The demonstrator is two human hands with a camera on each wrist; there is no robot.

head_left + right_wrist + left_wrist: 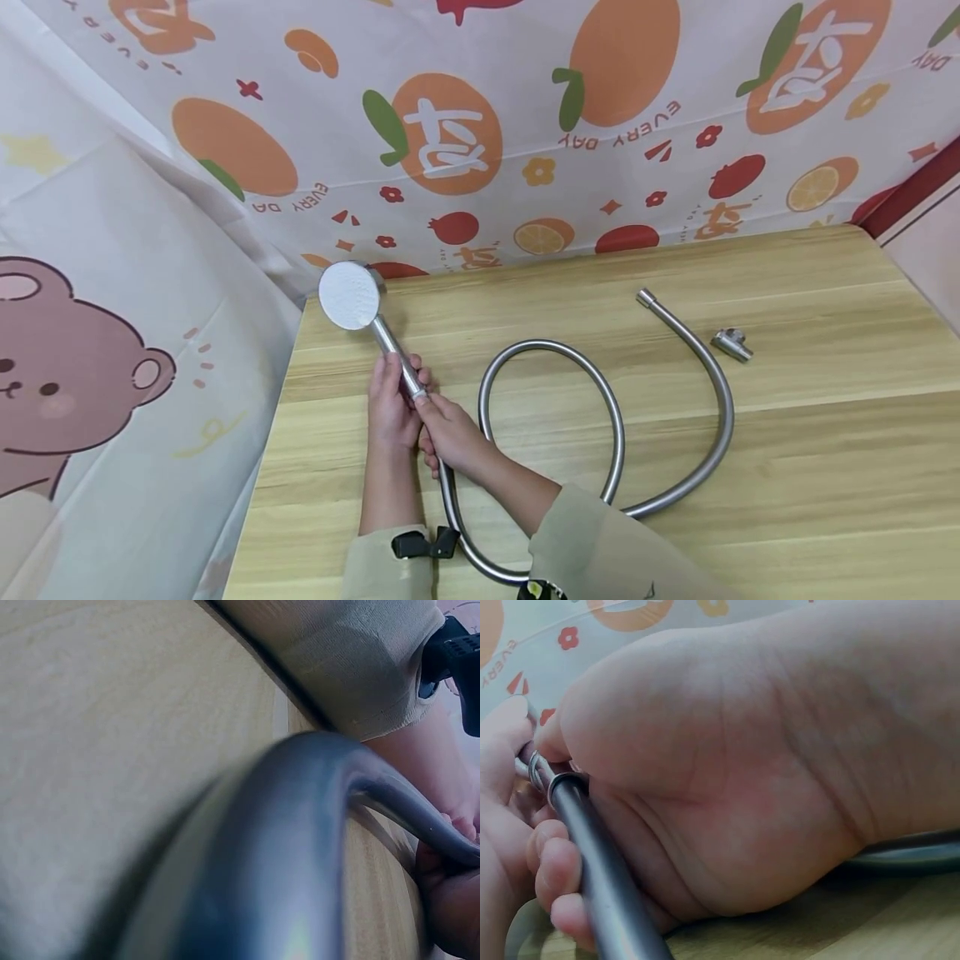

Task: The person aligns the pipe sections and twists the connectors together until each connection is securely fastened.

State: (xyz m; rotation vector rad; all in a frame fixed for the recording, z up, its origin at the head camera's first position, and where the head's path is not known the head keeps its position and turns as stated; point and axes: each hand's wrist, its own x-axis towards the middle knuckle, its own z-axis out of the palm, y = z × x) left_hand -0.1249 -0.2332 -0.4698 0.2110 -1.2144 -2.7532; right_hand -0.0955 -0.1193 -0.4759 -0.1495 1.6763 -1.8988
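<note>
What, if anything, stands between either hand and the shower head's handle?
Nothing visible does. The left hand holds the handle directly, and the right hand grips where the handle meets the hose. The hose's loop lies to the right on the tabletop, not between hands and handle.

left sleeve (384,575): beige | black mount (411,546) on cuff | right sleeve (600,542): beige, dark mark (650,591) | black-and-yellow device (534,590) at cuff

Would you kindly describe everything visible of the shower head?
The shower head has a round white face, turned upward, and a slim, shiny, metallic-looking handle. It slants toward the far left corner of the table. The left hand grips the handle; the right hand holds the hose at its lower end, their connection unclear.
</note>
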